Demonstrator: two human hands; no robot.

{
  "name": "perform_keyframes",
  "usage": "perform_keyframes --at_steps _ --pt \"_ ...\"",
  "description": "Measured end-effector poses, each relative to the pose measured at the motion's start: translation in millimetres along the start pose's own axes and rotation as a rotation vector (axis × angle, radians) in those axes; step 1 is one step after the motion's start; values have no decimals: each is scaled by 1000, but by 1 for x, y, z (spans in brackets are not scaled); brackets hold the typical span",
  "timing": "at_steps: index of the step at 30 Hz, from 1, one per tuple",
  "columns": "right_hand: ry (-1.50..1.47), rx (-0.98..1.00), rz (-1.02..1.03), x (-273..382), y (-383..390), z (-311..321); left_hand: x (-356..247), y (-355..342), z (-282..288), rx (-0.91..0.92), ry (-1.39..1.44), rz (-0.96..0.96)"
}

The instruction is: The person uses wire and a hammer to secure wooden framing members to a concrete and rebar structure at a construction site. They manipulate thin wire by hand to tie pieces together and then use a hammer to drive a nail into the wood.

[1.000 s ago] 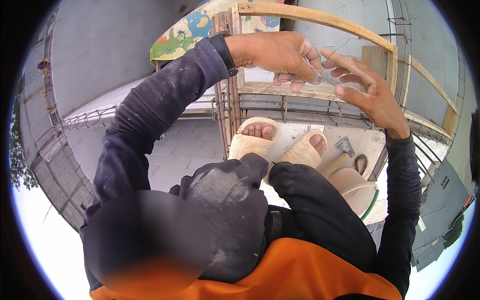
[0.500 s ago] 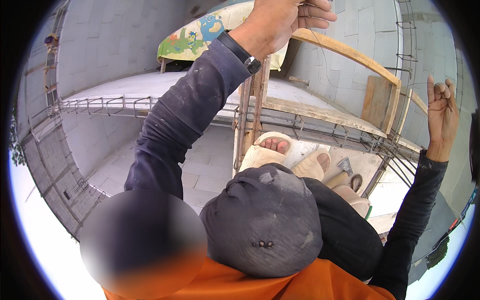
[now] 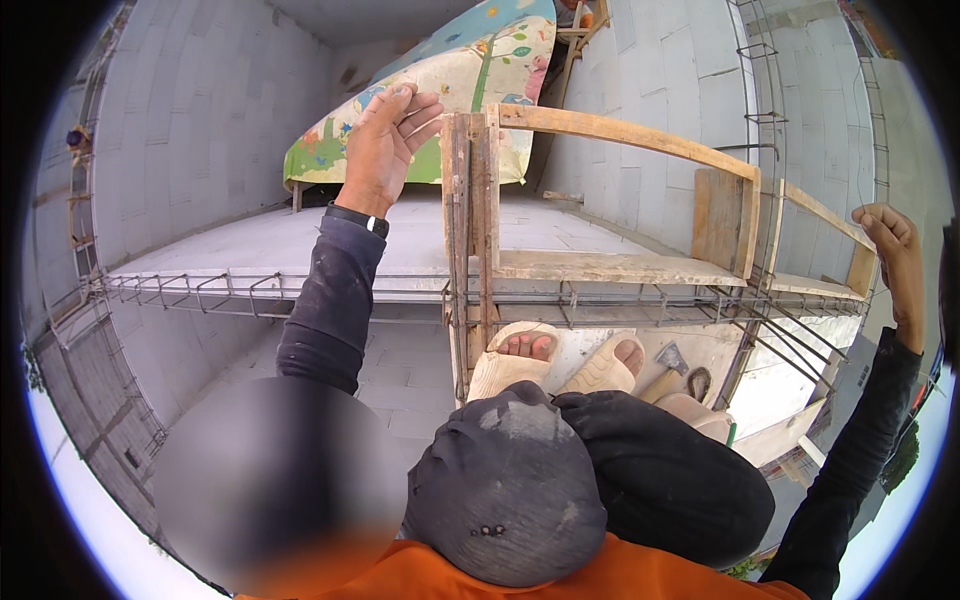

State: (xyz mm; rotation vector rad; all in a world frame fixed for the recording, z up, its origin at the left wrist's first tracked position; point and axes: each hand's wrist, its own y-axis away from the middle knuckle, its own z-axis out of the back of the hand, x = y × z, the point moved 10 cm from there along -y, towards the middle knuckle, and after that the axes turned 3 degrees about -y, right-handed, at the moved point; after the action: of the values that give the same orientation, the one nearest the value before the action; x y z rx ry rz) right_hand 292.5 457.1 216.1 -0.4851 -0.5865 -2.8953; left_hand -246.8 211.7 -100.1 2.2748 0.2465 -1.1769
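Note:
My left hand [image 3: 392, 140] is raised in front of a colourful patterned sheet [image 3: 462, 75], thumb and forefinger together at the tips, other fingers loosely extended; what it pinches is too fine to make out. Out at the right, my right hand [image 3: 890, 250] has thumb and fingers pinched on a thin wire [image 3: 858, 180]. Between my hands stand timber formwork [image 3: 625, 128], upright posts [image 3: 460, 210] and a horizontal rebar cage [image 3: 600, 315]. My feet in cream sandals [image 3: 515, 360] are just beyond that cage's near side.
A hatchet-like tool [image 3: 668, 360], a dark coil [image 3: 698, 385] and a pale bucket [image 3: 705, 420] lie right of my feet, among protruding bars. Grey block walls [image 3: 190, 120] drop to lower floors on both sides of the beam. Part of another person [image 3: 572, 14] shows at the top.
My hands, close together a second ago, are now far apart. The left went up, then came down and left; the right moved out rightward. The view has shifted, showing more of the sheet.

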Motion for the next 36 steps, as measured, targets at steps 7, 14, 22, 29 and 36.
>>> perform_keyframes --at_steps 7,14,22,29,36 --pt "418 556 200 23 3 -154 120 0 112 -325 -365 279" --pt "493 764 181 -20 -86 -406 214 -3 102 -187 -548 536" --pt "246 582 125 49 -103 -575 215 11 136 -331 -460 543" --pt "88 584 211 99 -83 -620 210 20 123 -300 -565 722" --pt "115 556 349 104 -86 -620 230 22 135 -459 -420 779"
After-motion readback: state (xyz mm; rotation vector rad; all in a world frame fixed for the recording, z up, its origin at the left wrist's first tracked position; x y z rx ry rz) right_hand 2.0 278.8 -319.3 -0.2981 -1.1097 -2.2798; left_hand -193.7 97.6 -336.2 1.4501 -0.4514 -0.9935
